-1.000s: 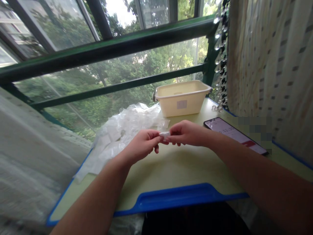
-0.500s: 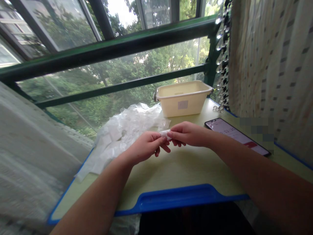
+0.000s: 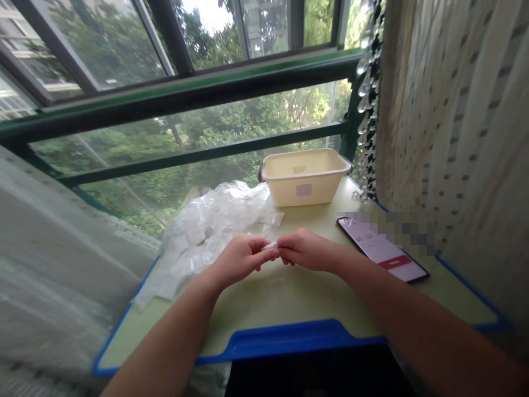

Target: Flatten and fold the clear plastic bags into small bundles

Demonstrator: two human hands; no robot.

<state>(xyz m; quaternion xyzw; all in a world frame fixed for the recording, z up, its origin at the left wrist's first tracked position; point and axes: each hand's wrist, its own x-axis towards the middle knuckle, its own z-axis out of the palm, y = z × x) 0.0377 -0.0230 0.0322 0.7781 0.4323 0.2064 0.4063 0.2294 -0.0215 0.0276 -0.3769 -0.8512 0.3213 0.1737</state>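
Observation:
Over the middle of the table my two hands meet around a small white roll [image 3: 270,246], perhaps of thin plastic or paper; its exact kind is too small to tell. My left hand [image 3: 243,256] pinches its left end between thumb and fingers. At the other end, the fingertips of my right hand [image 3: 303,251] close on it, hiding part of it. Just left of my left hand lies a heap of crumpled clear plastic bags [image 3: 215,218] with whitish flat pieces among them.
A cream plastic bin [image 3: 306,190] stands at the back of the blue-edged table [image 3: 285,303]. To the right lies a phone [image 3: 382,251] with a timer on its screen. Behind are a green railing [image 3: 185,99] and windows; curtains [image 3: 446,110] hang at the sides.
The camera view has tipped up slightly, so the scene sits lower. My hands have drawn closer together on the white roll, and less of it shows; my left fingers have curled in.

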